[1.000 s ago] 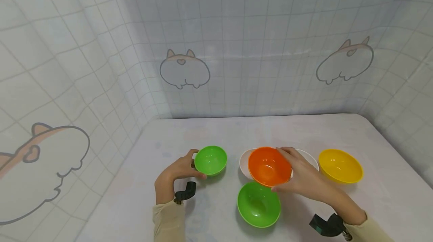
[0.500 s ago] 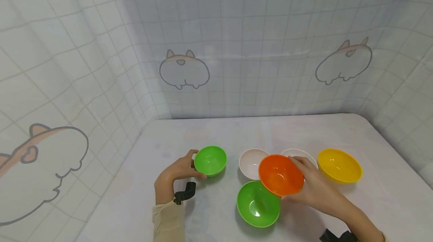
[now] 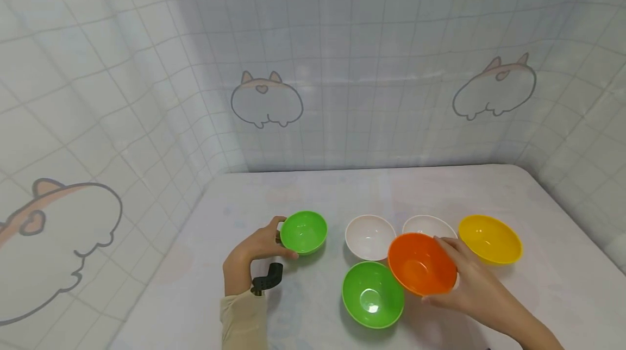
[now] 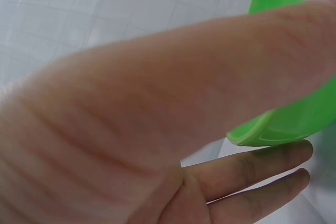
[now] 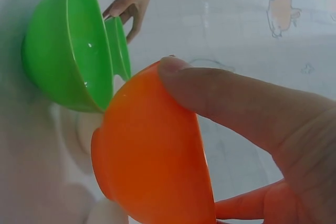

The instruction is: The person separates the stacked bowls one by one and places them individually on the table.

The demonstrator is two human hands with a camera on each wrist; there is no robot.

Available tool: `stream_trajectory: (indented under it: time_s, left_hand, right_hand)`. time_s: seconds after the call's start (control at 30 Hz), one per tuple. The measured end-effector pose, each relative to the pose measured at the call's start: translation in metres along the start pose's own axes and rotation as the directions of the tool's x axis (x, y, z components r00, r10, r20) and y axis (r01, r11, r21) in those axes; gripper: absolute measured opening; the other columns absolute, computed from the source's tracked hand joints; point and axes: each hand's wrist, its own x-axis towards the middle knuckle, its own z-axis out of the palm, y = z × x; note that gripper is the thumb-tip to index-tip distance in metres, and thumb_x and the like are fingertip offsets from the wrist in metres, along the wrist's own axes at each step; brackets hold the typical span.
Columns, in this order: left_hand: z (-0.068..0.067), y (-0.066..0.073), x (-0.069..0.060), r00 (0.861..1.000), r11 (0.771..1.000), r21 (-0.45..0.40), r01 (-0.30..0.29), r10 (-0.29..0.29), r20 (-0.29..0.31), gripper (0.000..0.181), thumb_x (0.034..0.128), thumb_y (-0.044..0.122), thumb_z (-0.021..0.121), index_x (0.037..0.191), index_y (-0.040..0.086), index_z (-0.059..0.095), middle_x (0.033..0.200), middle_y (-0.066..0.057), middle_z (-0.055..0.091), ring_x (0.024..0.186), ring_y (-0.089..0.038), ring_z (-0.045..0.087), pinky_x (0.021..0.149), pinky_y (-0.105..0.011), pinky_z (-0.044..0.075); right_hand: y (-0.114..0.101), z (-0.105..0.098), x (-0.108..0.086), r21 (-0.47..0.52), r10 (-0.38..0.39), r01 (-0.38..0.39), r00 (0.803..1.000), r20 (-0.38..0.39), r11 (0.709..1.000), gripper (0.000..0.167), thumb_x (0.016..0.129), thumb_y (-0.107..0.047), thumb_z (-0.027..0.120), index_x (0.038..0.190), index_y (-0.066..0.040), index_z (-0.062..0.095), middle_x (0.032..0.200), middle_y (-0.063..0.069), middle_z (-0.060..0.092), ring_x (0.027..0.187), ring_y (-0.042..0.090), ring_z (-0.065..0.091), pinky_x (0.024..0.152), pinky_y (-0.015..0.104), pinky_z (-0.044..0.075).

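At the left of the group of bowls, my left hand (image 3: 264,241) holds a small green bowl (image 3: 304,232), thumb at its near side and fingers at its far side. In the left wrist view the thumb (image 4: 210,77) crosses in front of that bowl and two fingers lie under its edge. My right hand (image 3: 469,279) grips an orange bowl (image 3: 423,264) by its right side, thumb near and fingers far. The right wrist view shows this orange bowl (image 5: 157,150) raised off the table. A larger green bowl (image 3: 373,294) stands just left of it.
A pinkish-white bowl (image 3: 370,237) stands behind the larger green bowl. Another white bowl (image 3: 429,225) is partly hidden behind the orange bowl and right hand. A yellow bowl (image 3: 490,239) stands at the right. Grid-patterned cloth (image 3: 371,122) hangs behind the table.
My right hand has carried the orange bowl rightward and toward me, away from over the white bowls, uncovering the pinkish-white one. The left hand and its small green bowl have stayed in place.
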Motion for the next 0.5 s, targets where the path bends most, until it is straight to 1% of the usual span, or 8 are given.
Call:
stream_trajectory:
  time_s: [0.13,0.33,0.43,0.5]
  left_hand:
    - [-0.001,0.0,-0.002,1.0,1.0,-0.001,0.0,0.0,0.003,0.097,0.0698,0.033,0.086,0.145,0.005,0.031,0.114,-0.013,0.062,0.109,-0.03,0.057,0.091,-0.054,0.043]
    - [-0.002,0.001,-0.005,1.0,1.0,0.0,0.002,-0.002,0.006,0.098,0.0691,0.034,0.087,0.145,0.005,0.032,0.114,-0.013,0.062,0.109,-0.03,0.057,0.092,-0.055,0.043]
    - [-0.002,0.002,-0.006,1.0,1.0,-0.006,0.01,-0.01,0.007,0.098,0.0687,0.034,0.087,0.145,0.005,0.032,0.114,-0.012,0.062,0.109,-0.029,0.057,0.092,-0.054,0.043]
    - [-0.003,0.001,-0.007,1.0,1.0,-0.01,0.01,-0.009,0.008,0.098,0.0685,0.034,0.087,0.145,0.005,0.032,0.113,-0.012,0.063,0.109,-0.029,0.057,0.092,-0.054,0.043]
  right_hand:
    - [0.001,-0.001,-0.007,0.006,0.007,-0.007,1.0,0.001,1.0,0.107,0.056,-0.05,0.09,0.138,0.003,0.045,0.13,0.017,0.048,0.11,0.036,0.053,0.082,0.056,0.05]
    - [0.003,-0.001,-0.018,0.013,0.068,-0.069,0.997,0.032,0.998,0.109,0.054,-0.051,0.09,0.137,0.003,0.045,0.131,0.018,0.045,0.11,0.036,0.051,0.081,0.054,0.051]
    - [0.005,-0.001,-0.024,0.028,0.074,-0.075,0.997,0.035,0.997,0.11,0.054,-0.05,0.091,0.136,0.005,0.045,0.132,0.02,0.043,0.111,0.037,0.049,0.082,0.057,0.05]
    - [0.005,0.0,-0.027,0.04,0.083,-0.084,0.996,0.041,0.996,0.109,0.054,-0.051,0.091,0.137,0.004,0.046,0.133,0.02,0.042,0.112,0.037,0.048,0.083,0.057,0.049]
